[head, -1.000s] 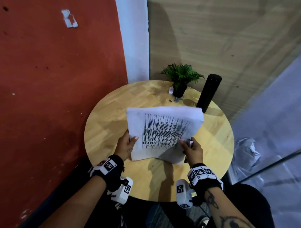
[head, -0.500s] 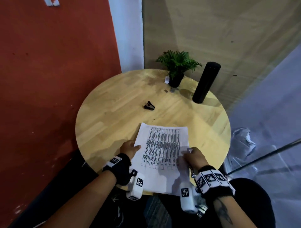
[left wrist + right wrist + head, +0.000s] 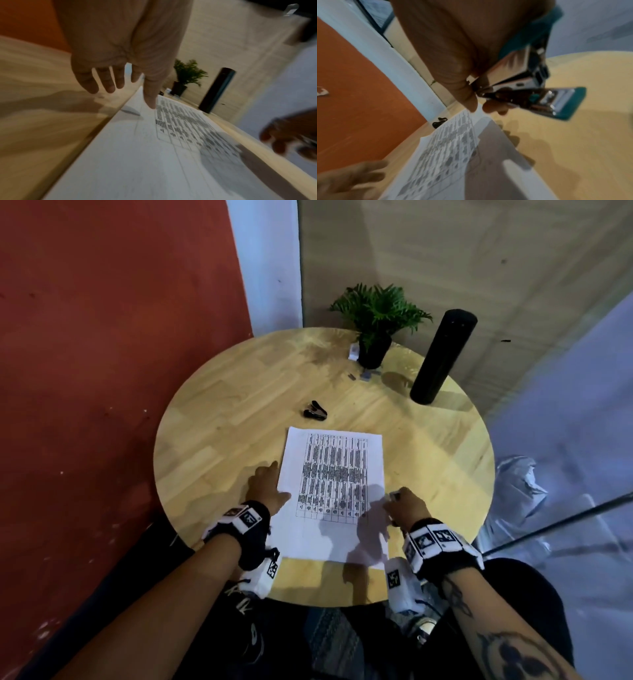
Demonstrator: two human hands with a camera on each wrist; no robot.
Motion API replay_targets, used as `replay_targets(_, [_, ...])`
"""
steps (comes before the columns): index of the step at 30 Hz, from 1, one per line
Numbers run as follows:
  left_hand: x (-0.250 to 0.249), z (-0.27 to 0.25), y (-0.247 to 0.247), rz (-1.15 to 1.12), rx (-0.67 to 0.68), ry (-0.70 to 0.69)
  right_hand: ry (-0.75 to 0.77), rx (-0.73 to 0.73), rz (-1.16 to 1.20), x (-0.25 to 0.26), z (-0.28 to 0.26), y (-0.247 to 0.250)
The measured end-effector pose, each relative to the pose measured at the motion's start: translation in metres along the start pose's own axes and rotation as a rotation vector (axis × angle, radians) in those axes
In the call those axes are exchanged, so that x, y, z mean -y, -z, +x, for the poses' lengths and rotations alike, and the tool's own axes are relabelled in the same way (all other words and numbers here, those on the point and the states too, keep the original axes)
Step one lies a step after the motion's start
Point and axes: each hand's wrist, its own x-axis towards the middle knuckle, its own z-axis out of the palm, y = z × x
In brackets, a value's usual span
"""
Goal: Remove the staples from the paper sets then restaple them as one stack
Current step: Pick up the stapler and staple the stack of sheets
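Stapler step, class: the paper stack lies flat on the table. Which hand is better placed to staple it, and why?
Probably the right hand: it already grips the teal stapler beside the paper stack. The left hand lies open, thumb on the stack's left edge, steadying it.

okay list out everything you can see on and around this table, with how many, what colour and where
paper stack: one, white with a printed black table, flat at the table's near edge
stapler: one, teal and silver, held in the right hand
staple remover: one, black, on the table beyond the paper
potted plant: one, green in a black pot, far edge
cylinder: one, black, upright, right of the plant
round table: one, light wood
left hand: fingers straight, thumb on the paper's left edge
right hand: grips the stapler at the paper's right edge
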Motion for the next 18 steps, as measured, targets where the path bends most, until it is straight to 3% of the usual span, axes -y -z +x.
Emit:
replay_targets(2, [-0.001, -0.015, -0.005, 0.130, 0.038, -0.133, 0.049, -0.085, 0.162, -0.003, -0.013, -0.012])
replay_targets(3, [-0.003, -0.023, -0.009, 0.185, 0.098, -0.188, 0.068, -0.056, 0.250, -0.002, -0.022, -0.020])
replay_targets(5, [-0.004, -0.031, -0.018, 0.318, 0.215, -0.238, 0.066, 0.173, 0.328, 0.003, -0.039, -0.040])
replay_targets(7, [-0.002, -0.033, -0.023, 0.361, 0.252, -0.235, 0.083, 0.369, 0.221, 0.014, -0.048, -0.053])
replay_targets(12, [0.001, -0.031, -0.026, 0.329, 0.234, -0.262, 0.213, 0.092, -0.117, 0.062, -0.018, -0.056])
replay_targets(18, [0.002, -0.029, -0.027, 0.330, 0.205, -0.295, 0.220, -0.106, -0.109, 0.106, 0.022, -0.052])
